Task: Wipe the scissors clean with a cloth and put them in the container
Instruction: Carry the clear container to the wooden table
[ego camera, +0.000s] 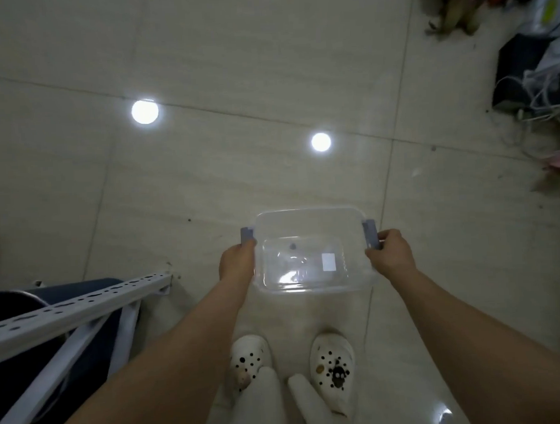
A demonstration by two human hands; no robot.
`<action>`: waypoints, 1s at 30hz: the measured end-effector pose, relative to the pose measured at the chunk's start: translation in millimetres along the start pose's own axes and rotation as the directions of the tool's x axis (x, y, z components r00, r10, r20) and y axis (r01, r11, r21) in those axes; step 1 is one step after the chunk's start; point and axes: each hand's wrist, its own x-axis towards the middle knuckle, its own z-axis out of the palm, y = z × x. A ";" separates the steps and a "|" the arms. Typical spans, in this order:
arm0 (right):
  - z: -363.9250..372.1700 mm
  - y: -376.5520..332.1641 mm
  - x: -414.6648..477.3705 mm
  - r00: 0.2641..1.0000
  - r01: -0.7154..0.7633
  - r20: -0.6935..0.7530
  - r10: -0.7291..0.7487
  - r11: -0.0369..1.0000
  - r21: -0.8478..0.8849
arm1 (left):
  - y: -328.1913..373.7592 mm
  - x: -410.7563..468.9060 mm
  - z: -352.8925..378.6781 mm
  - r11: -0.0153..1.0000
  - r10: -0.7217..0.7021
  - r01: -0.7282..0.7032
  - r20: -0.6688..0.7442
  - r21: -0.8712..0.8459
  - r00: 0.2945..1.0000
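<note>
Above 2 white clogs (332,364), a clear, round-cornered container (304,213) with 2 grey-blue latches (248,235) is held by its short ends over the tiled floor (263,50). The left hand (237,262) grips the left end, thumb by the latch. The right hand (392,254) curls its fingers round the right latch.

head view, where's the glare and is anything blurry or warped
Head view: two ceiling-light reflections blow out on the glossy floor, and smaller glare patches sit in the clear container; head view overall is dim and soft; its wide lens stretches the forearms toward the lower corners.
</note>
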 end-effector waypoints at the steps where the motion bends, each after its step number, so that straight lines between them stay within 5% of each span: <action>1: -15.1 -9.7 -13.0 1.000 -0.006 -0.005 0.006 0.998 0.057 | 14.7 -15.7 -8.5 0.999 -0.028 0.028 -0.016 -0.036 0.999; 9: -162.8 -114.3 -118.1 0.998 0.001 -0.057 0.025 0.910 0.414 | 143.9 -177.4 -83.3 0.986 0.166 -0.166 -0.023 -0.005 0.986; 14: -267.1 -192.6 -184.7 0.996 0.090 -0.038 -0.083 0.817 0.569 | 233.0 -280.2 -135.6 0.923 0.324 -0.329 -0.057 -0.199 0.944; 23: -400.2 -350.3 -237.2 0.946 0.305 -0.101 -0.307 0.743 0.595 | 400.9 -360.0 -205.7 0.813 0.494 -0.513 -0.140 -0.274 0.858; 30: -475.3 -490.8 -218.7 0.885 0.466 -0.332 -0.328 0.651 0.600 | 560.8 -351.7 -246.3 0.752 0.573 -0.578 -0.121 -0.318 0.811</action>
